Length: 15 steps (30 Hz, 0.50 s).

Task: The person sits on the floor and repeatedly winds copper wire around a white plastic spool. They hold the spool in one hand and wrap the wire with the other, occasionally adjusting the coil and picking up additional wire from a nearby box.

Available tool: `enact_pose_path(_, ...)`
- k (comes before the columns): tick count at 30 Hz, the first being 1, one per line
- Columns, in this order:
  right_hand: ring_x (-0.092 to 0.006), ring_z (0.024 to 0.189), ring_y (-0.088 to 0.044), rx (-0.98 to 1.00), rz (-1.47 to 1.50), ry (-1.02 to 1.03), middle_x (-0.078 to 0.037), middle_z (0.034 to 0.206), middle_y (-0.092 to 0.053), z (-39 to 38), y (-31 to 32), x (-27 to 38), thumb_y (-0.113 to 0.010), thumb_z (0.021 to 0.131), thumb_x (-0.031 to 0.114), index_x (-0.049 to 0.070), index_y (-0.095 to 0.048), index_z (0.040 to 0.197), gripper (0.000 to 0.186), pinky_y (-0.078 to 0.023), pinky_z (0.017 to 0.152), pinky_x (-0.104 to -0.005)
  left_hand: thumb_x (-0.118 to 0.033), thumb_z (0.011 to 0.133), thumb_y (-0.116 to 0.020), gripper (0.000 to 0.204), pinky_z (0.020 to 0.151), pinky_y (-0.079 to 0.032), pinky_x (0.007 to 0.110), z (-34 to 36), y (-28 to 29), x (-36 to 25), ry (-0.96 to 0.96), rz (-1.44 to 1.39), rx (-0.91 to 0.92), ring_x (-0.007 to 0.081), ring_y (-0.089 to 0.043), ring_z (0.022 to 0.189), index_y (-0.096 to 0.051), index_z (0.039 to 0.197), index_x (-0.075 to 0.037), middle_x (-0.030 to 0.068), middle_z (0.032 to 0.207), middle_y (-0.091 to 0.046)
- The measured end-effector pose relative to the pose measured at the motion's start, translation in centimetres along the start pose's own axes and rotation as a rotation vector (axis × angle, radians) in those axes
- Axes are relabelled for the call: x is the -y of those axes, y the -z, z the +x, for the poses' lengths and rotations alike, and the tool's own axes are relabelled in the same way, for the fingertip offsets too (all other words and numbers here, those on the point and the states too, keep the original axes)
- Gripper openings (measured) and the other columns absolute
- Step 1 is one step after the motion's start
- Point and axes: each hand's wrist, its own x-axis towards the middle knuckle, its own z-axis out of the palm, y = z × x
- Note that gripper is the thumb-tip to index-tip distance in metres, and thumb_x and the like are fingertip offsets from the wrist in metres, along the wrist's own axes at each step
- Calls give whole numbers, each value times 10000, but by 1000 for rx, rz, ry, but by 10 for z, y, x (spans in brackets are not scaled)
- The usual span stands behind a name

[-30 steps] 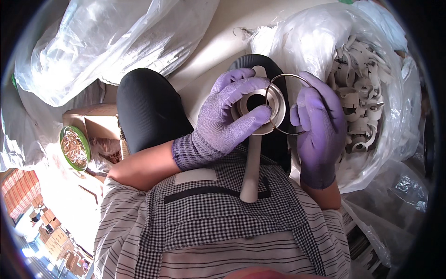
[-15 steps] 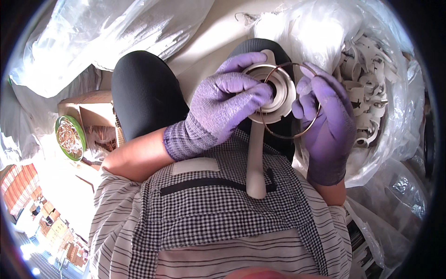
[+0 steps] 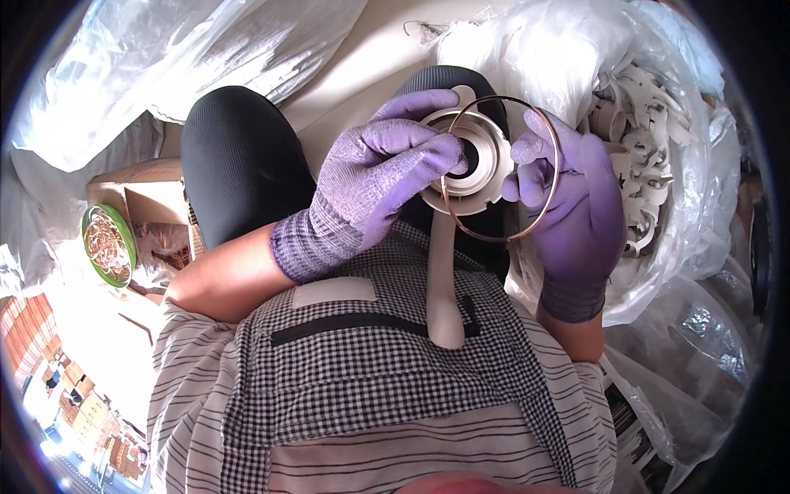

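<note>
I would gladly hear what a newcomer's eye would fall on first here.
Probably the thin ring at centre, overlapping the pale round part, with the purple-gloved left hand at its left side and right hand at its right. Next, the green dish of wiry bits at far left and the bag of pale pieces at right.
</note>
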Motion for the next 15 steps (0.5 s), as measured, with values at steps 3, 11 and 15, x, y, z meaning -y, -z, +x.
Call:
enact_pose_path(3, -118, 749, -515, 21, -386, 42, -118, 1024, -607, -3, -4, 2, -500, 1037, 103, -141, -497, 1346, 394, -515, 727, -313, -137, 1015, -582, 205, 1131, -404, 461, -2, 4, 0, 14, 5, 62, 334, -475, 1386, -695, 1071, 24, 262, 1449, -491)
enact_pose_path(11, -126, 745, -490, -16, -203, -105, -97, 968, -573, 0, -4, 0, -390, 1065, 143, -140, -444, 1406, 446, -473, 742, -341, -94, 946, -674, 160, 1081, -472, 388, -3, 1, 1, 36, -89, -31, 273, -490, 1363, -756, 1042, 3, 114, 1130, -720)
enact_pose_path(15, -112, 691, -476, -12, -69, -49, -91, 933, -580, -1, 1, -5, -401, 1057, 119, -132, -493, 1369, 411, -477, 692, -316, -100, 949, -672, 166, 1075, -477, 384, -1, 3, -2, 19, -46, -2, 270, -512, 1341, -757, 1054, -3, 118, 1179, -701)
